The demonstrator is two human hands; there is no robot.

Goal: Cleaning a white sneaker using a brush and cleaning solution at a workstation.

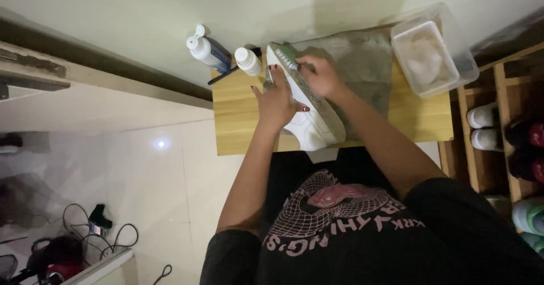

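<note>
White sneaker [313, 112] lies sole-side toward the camera on a grey cloth [362, 64] on the wooden table [422, 120], roughly mid-table, toe end toward the person. Left hand [277, 101] lies flat against the sneaker's left side, fingers spread, thumb across the sole, steadying it, not wrapped around. Right hand [320, 75] is curled closed on a green brush [286, 57] held against the far end of the sneaker's sole. Just left of the sneaker's far end: small white bottle [248, 61], further left a white-and-blue pump bottle [208, 51], thin dark stick [226, 74] between them. Far right of the sneaker, at the table's corner, a clear plastic container [430, 50]
</note>
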